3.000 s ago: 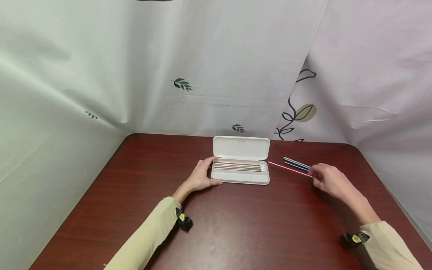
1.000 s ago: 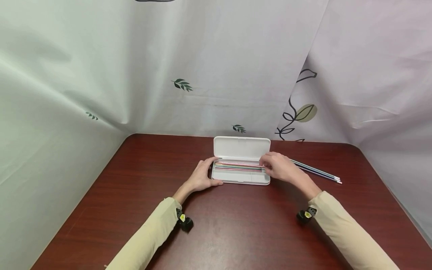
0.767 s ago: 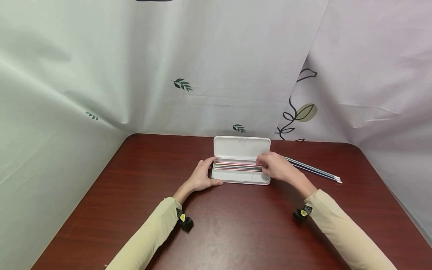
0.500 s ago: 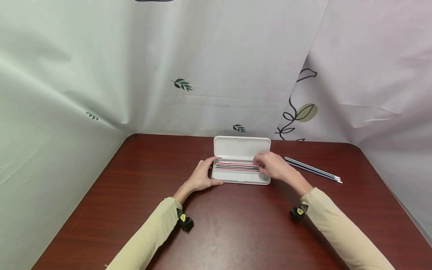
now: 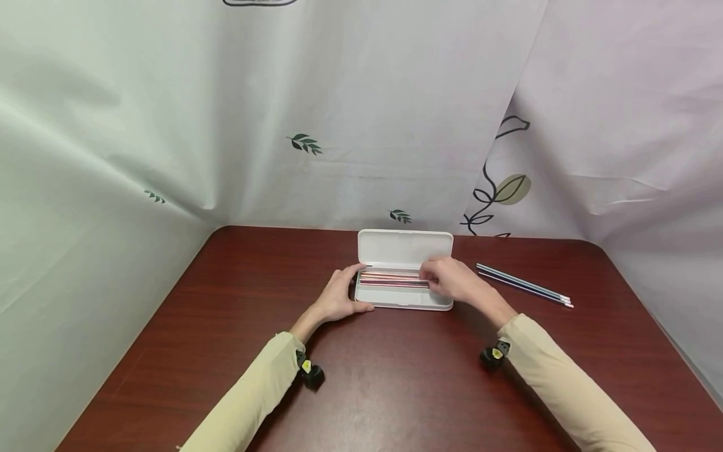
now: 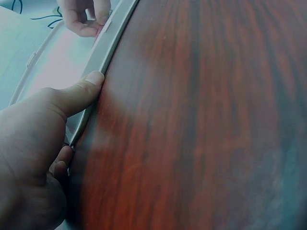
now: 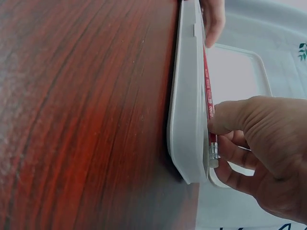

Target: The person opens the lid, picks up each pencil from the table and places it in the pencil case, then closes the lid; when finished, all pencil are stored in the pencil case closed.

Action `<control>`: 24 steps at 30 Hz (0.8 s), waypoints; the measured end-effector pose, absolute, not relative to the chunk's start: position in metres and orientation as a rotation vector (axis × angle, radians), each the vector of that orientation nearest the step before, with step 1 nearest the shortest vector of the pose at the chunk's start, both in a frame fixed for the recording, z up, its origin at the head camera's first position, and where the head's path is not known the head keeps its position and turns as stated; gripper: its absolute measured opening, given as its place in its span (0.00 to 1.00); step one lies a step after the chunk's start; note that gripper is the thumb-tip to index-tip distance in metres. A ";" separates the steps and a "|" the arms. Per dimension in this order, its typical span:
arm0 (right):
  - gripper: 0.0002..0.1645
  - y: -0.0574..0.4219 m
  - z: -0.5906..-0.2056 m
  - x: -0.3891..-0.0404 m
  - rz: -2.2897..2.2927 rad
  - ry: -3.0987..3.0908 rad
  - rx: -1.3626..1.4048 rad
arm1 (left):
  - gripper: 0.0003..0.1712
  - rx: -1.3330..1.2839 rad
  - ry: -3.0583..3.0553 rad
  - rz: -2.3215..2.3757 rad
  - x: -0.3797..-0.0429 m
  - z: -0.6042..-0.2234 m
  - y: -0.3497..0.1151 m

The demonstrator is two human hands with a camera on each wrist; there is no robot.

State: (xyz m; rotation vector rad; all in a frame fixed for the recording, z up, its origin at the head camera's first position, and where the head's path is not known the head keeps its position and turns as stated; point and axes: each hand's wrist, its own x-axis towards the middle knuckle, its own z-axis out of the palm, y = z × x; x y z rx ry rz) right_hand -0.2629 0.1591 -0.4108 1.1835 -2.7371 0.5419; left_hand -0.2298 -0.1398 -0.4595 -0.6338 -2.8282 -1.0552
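A white pencil case (image 5: 390, 295) lies with its lid (image 5: 402, 246) raised in the head view. Several colored pencils (image 5: 386, 278) are side by side in its back compartment. My left hand (image 5: 337, 297) grips the case's left end, its thumb at the front edge. Over the right part of the case, my right hand (image 5: 454, 279) pinches a red pencil (image 7: 209, 98) near its eraser end, as the right wrist view shows. That pencil lies along the case, close over the rim. In the head view the right fingers hide the other pencils' eraser ends.
A few blue and dark pencils (image 5: 525, 286) lie slanted on the brown table (image 5: 395, 376), right of the case. Pale patterned cloth (image 5: 361, 125) hangs behind the table and along both sides.
My right hand has brought the red pencil from the loose pencils at the right over to the case, then slid slightly left. My left hand has stayed on the case's end.
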 end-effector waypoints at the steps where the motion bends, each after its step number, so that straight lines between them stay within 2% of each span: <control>1: 0.12 0.160 -0.411 -0.263 0.547 -2.737 1.184 | 0.53 -0.633 -2.828 -1.058 -0.230 -0.460 -0.140; 10: 0.07 0.190 -0.404 -0.260 0.619 -2.724 1.056 | 0.53 -0.620 -2.835 -1.065 -0.231 -0.460 -0.140; 24: 0.10 0.300 -0.411 -0.232 0.581 -2.698 0.750 | 0.53 -0.635 -2.821 -1.059 -0.230 -0.459 -0.140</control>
